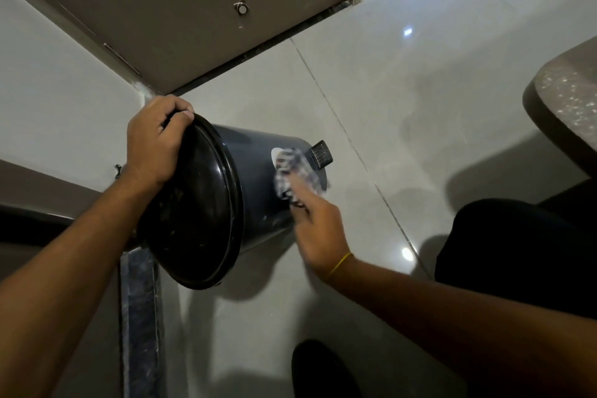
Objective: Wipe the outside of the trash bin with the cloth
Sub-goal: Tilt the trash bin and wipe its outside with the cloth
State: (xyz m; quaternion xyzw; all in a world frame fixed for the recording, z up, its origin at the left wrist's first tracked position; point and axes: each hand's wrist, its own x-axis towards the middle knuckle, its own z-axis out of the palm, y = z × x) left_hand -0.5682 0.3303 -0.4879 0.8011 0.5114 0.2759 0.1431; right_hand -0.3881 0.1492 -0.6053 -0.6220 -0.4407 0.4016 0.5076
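I see the trash bin (252, 178) tipped over the floor (403, 100), long axis running lid-near to pedal-far. Left hand (155, 142) grips its lid rim; right hand (318, 229) presses the cloth (295, 171) against its side.

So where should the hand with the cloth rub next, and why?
Probably slide the cloth back up the trash bin toward the lid. The right hand is pressing it low on the side near the pedal, while the left hand holds the bin tipped at the lid's rim, and pale smudges show higher up that side.
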